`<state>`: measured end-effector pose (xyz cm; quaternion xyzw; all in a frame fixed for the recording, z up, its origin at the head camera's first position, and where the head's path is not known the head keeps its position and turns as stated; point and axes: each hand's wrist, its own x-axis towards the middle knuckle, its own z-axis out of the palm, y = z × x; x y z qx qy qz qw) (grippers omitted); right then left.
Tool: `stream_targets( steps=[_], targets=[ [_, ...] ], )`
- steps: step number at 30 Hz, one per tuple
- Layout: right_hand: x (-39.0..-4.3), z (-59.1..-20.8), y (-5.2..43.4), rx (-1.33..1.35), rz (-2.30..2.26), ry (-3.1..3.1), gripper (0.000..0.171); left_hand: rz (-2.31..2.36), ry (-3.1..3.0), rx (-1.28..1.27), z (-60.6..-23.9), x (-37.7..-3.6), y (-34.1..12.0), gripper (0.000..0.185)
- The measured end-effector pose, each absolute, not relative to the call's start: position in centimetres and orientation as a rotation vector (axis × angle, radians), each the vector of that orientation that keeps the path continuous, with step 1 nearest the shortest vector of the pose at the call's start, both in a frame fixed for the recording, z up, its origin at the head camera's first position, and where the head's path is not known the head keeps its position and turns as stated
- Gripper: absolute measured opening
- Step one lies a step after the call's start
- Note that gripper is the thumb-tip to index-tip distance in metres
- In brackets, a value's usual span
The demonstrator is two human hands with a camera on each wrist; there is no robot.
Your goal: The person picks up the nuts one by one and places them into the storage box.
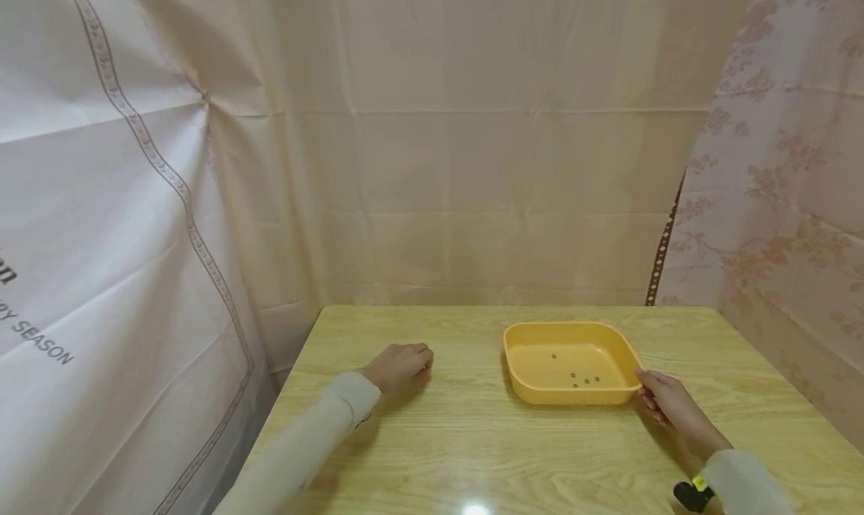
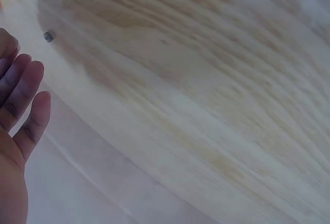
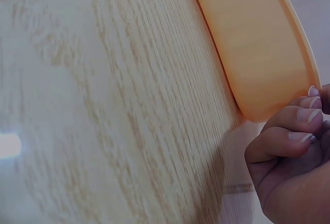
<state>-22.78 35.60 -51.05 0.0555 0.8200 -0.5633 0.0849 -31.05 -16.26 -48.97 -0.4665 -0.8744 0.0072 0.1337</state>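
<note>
Head view: yellow tray (image 1: 540,391) sits mid-table (image 1: 439,455), a few small dark beads (image 1: 584,380) inside. Left hand (image 1: 400,366) rests loosely curled, holding nothing. Left wrist: fingers (image 2: 23,105) relaxed, nothing held. Right wrist: right hand (image 3: 289,152) curls against the tray's corner; best to move it gently, level, so nothing rolls.

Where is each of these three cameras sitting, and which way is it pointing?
Head: looks forward and down at the wooden table, yellow plastic tray, both hands and sleeves.
Left wrist: close over the tabletop; left hand fingers at the edge.
Right wrist: low beside the tray wall; right hand fingers curled at its corner.
Head and right wrist share the tray.
</note>
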Motion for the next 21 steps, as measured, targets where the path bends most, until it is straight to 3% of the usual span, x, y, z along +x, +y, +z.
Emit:
stream_targets(
  steps=[21],
  targets=[
    [-22.7,-51.1,35.6,0.156,-1.663,2.463,0.050,0.010,-2.457,-1.411,-47.4,-31.8,-12.9,0.005]
  ],
)
